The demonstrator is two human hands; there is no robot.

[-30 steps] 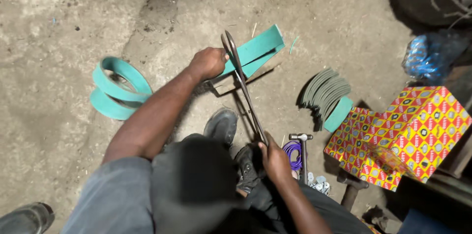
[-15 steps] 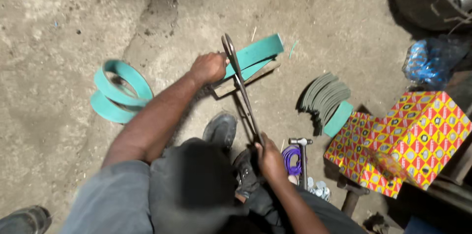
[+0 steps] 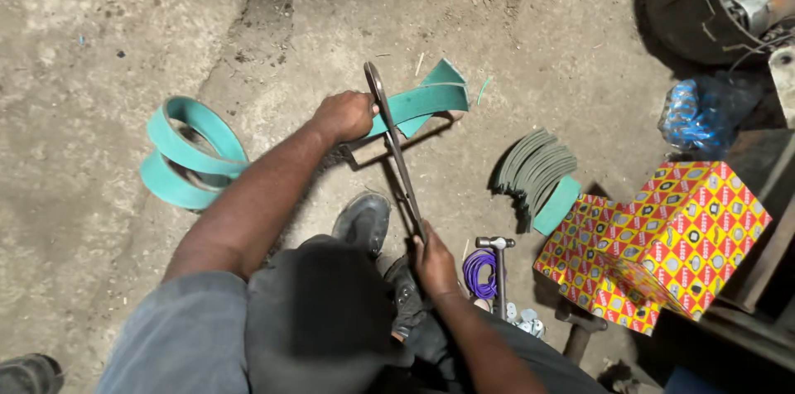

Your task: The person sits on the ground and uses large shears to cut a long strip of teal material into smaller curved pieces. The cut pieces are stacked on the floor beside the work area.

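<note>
Since the earlier frame, little is changed: the long dark metal shears (image 3: 396, 154) are kept clamped on the teal flat lining strip (image 3: 418, 103). Beside the blades, the strip is gripped by the left hand (image 3: 342, 115); the shears' handle is grasped by the right hand (image 3: 434, 261).

Teal strip (image 3: 418, 104); seemingly grey-green pads (image 3: 534, 170)
</note>
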